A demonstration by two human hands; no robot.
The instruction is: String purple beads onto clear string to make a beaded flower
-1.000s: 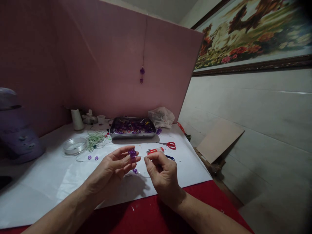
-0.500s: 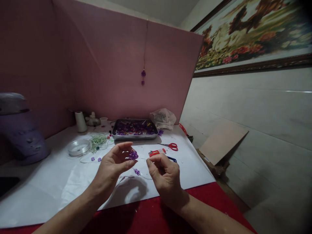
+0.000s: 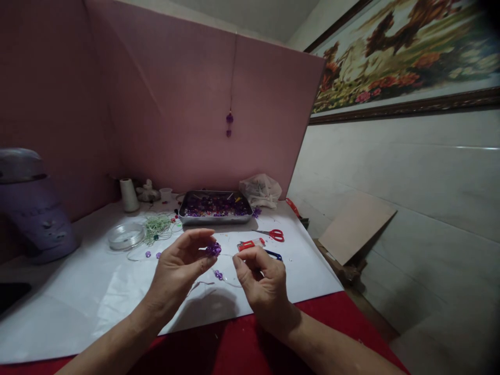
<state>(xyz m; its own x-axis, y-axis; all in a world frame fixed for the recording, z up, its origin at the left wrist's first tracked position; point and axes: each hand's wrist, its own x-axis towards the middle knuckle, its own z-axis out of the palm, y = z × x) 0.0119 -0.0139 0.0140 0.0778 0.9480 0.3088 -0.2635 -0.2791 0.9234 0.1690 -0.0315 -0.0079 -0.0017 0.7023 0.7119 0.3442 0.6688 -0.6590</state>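
Observation:
My left hand grips a purple bead cluster between thumb and fingers, above the white sheet. To its right, my right hand is closed in a pinch on a thin clear thread that runs out of the cluster. Below and between the hands, a few purple beads hang or lie on a strand; I cannot tell which. Just beyond my right fingers are a red lighter and a dark blue looped handle, partly hidden by the hand.
A metal tray of mixed beads stands at the back. Red-handled scissors lie right of it. On the left are a clear spool, tangled green cord, a thread cone and a purple flask. A bead pendant hangs behind.
The bead cluster has turned slightly in my left fingers. Both hands stay in nearly the same place, and the view has shifted very little.

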